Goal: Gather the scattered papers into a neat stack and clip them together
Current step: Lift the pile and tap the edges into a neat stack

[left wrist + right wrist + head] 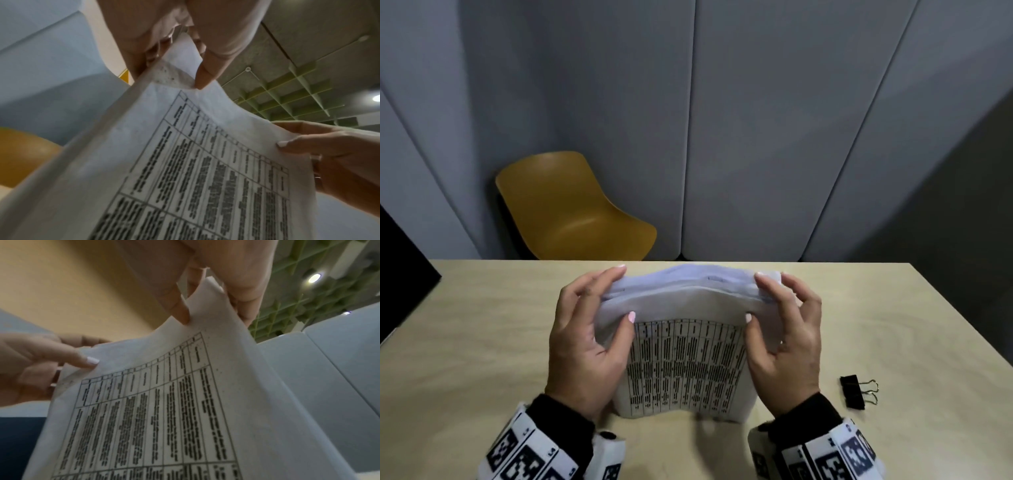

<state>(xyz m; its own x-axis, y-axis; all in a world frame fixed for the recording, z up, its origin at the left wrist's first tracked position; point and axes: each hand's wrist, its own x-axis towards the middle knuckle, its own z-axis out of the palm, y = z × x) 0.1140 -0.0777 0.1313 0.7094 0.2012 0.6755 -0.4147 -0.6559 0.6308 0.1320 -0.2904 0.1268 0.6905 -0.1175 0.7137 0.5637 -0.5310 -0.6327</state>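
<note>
A stack of white papers (685,359) with a printed table on the front sheet stands on its lower edge on the table, bowed at the top. My left hand (585,329) grips its left side, thumb on the front sheet and fingers behind. My right hand (784,329) grips the right side the same way. The left wrist view shows the papers (185,162) pinched by my left hand (185,53). The right wrist view shows the papers (164,402) pinched by my right hand (205,293). A black binder clip (856,390) lies on the table to the right of my right hand.
The light wooden table (482,325) stretches left and right of the papers. A mustard-yellow chair (571,212) stands beyond the far edge, in front of grey wall panels (756,120). A dark object (400,267) sits at the far left.
</note>
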